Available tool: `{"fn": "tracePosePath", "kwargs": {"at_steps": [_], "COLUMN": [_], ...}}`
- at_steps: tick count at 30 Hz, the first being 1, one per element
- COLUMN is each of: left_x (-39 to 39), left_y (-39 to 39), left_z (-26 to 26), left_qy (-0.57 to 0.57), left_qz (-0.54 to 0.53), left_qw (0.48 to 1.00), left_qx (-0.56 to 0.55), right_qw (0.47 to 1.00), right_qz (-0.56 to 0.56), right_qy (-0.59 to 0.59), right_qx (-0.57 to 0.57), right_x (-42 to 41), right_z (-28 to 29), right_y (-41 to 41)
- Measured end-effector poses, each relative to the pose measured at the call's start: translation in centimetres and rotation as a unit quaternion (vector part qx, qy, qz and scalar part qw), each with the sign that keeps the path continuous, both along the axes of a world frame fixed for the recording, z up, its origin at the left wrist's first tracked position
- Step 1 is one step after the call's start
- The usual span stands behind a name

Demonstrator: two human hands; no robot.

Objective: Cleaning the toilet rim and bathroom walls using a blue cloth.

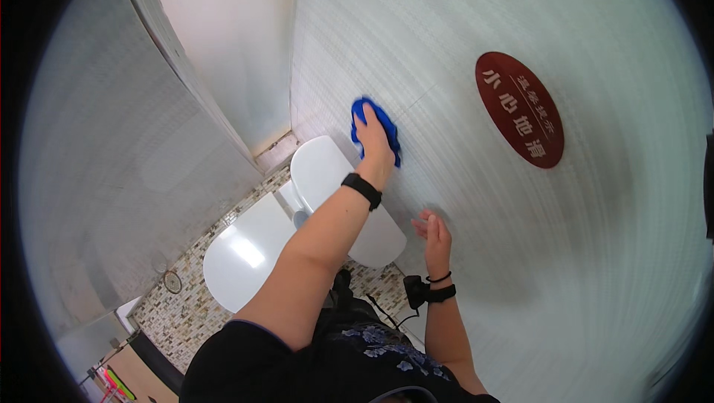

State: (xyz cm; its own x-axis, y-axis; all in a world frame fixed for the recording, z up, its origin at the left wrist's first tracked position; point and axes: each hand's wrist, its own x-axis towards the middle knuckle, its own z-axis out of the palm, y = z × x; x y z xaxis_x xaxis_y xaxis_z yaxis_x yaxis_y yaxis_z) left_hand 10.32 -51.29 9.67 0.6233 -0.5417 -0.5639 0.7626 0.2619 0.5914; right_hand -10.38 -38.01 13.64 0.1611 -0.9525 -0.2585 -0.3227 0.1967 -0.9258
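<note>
My left hand presses a bunched blue cloth flat to the pale, ribbed wall. A black band circles that wrist. Under my left forearm stands a white toilet, its tank lid close to the wall and its seat lid down. My right hand holds nothing. Its fingers are loosely bent and a little apart, close to the wall below the cloth; whether they touch it I cannot tell. On the right wrist are a thin dark band and a black strap with a small device.
A dark red oval sign with writing is on the wall to the right. Grey panelling rises at the left. Mosaic tiles cover the floor around a round drain. Pink and green cleaning tools show at lower left.
</note>
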Motion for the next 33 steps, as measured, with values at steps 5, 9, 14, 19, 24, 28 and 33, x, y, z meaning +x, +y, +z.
{"fn": "tracePosePath", "kwargs": {"at_steps": [5,9,14,19,24,28,33], "left_x": [0.7,-5.3,-13.3,-21.0,-19.5,-11.4,-3.2], "left_y": [0.1,2.0,5.5,8.3,6.1,2.0,-1.0], "left_z": [4.6,2.9,1.2,-2.6,-5.0,-7.8,-5.8], "left_qy": [-0.167,-0.363,-0.365,-0.248,-0.193,-0.125,-0.169], "left_qz": [0.001,-0.028,-0.127,-0.226,-0.209,-0.055,-0.02], "left_qw": [0.984,0.925,0.916,0.933,0.944,0.982,0.983], "left_qx": [0.068,0.106,0.109,0.133,0.166,0.132,0.063], "right_qw": [1.0,1.0,0.997,0.996,0.997,0.997,0.999], "right_qz": [0.014,-0.008,-0.066,-0.06,-0.073,-0.065,-0.02], "right_qy": [-0.018,-0.016,-0.027,0.06,-0.008,-0.013,-0.017], "right_qx": [-0.003,-0.004,-0.006,-0.016,0.025,0.049,0.046], "right_x": [0.6,-0.4,-2.6,-7.8,-8.7,-7.7,-7.1], "right_z": [-0.2,-0.9,-2.0,-5.0,-5.2,-5.4,-5.2], "right_y": [0.1,-0.2,-0.7,-0.5,-0.3,-0.2,-0.1]}}
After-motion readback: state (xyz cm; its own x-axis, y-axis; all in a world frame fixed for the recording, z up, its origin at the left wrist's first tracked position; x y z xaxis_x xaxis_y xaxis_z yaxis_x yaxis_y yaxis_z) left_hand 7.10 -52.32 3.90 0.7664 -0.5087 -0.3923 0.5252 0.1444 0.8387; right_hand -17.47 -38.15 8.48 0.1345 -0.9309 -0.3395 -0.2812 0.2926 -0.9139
